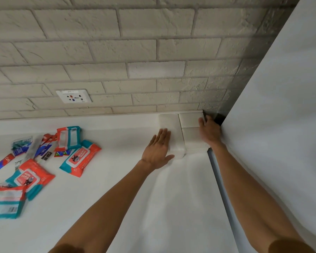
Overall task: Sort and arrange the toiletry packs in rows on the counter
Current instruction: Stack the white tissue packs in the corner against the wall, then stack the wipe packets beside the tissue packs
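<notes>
1. Nearest me, at the near left of the smooth white counter [117, 189], lies a loose heap of soft orange-and-teal wipes packs [30, 177]. Each points its own way and some overlap.
2. Slightly farther back in that heap are red-and-blue toothpaste tubes [44, 145] and small clear sachets, too jumbled to count.
3. Farther on and to the right, the left hand [158, 149] lies flat. Its fingers are straight and together, pressing the top of a plain white rectangular pack [169, 121] whose long axis runs near to far.
4. Just right of it, the right hand [209, 132] rests on two shorter white packs [190, 123], fingers loose, grasping nothing.
5. These three white packs touch one another and form a block in the far right corner, beside a tall white panel [290, 106].
6. The heap lies well apart to the left of both hands. The left hand is nearer, so I'd expect it to make the next reach.
7. Farthest off is a pale brick wall [135, 52] with a white socket plate [74, 96].
</notes>
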Motion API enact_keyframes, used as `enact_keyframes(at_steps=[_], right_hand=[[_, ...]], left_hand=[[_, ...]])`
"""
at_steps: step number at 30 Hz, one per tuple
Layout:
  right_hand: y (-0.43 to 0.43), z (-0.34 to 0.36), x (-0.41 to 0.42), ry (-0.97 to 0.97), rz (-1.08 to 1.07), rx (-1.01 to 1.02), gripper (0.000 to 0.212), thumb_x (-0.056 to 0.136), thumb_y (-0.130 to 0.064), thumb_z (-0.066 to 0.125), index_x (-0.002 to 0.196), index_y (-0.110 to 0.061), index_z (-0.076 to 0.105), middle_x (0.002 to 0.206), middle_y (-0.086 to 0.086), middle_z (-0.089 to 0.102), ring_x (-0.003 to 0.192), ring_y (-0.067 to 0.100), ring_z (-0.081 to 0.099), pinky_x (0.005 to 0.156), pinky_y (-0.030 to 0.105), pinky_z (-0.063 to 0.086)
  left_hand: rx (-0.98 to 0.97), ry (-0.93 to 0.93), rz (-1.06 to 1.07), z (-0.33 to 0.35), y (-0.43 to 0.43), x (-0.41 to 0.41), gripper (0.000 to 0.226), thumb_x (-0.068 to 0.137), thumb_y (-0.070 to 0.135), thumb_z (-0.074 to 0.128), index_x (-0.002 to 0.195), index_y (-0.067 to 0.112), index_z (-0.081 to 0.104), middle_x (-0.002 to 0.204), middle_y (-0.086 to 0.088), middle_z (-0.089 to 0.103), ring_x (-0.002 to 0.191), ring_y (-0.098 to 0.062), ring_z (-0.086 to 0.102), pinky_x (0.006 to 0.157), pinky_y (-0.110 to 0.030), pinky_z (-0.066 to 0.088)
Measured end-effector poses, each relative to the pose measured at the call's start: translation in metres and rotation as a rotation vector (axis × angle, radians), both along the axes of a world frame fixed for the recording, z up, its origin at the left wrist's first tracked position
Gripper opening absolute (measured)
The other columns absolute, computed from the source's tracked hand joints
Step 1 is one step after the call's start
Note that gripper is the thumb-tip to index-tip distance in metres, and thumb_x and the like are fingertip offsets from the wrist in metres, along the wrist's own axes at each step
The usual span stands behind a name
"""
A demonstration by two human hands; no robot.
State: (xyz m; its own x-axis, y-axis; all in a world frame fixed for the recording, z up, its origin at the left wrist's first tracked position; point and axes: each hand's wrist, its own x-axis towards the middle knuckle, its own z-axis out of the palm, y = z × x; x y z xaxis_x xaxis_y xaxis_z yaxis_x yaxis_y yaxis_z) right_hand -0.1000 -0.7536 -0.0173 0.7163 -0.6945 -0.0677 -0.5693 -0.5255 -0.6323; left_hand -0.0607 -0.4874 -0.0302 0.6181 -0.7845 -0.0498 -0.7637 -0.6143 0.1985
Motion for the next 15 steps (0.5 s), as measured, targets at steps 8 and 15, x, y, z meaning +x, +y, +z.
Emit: enact_keyframes(at_steps=[8, 15], right_hand=[[0.07, 0.044, 0.009, -0.181, 0.076, -0.083, 0.054, 0.11, -0.04, 0.047, 0.153, -0.008, 0.046, 0.152, 0.018, 0.055, 0.141, 0.037, 0.052, 0.117, 0.043, 0.042], [0.211, 0.033, -0.005, -0.243, 0.133, -0.034, 0.041, 0.109, -0.036, 0.054, 0.142, -0.011, 0.061, 0.142, 0.012, 0.067, 0.133, 0.029, 0.061, 0.113, 0.031, 0.042]], left_hand=[[-0.237, 0.133, 0.226, 0.037, 0.075, 0.0, 0.079, 0.104, 0.054, 0.049, 0.164, 0.015, 0.018, 0.171, -0.003, 0.02, 0.16, -0.019, 0.011, 0.122, -0.041, 0.034], [-0.369, 0.205, 0.426, 0.035, 0.201, 0.008, 0.056, 0.103, 0.047, 0.054, 0.152, 0.022, 0.042, 0.153, -0.005, 0.05, 0.132, -0.027, 0.056, 0.103, -0.04, 0.051]])
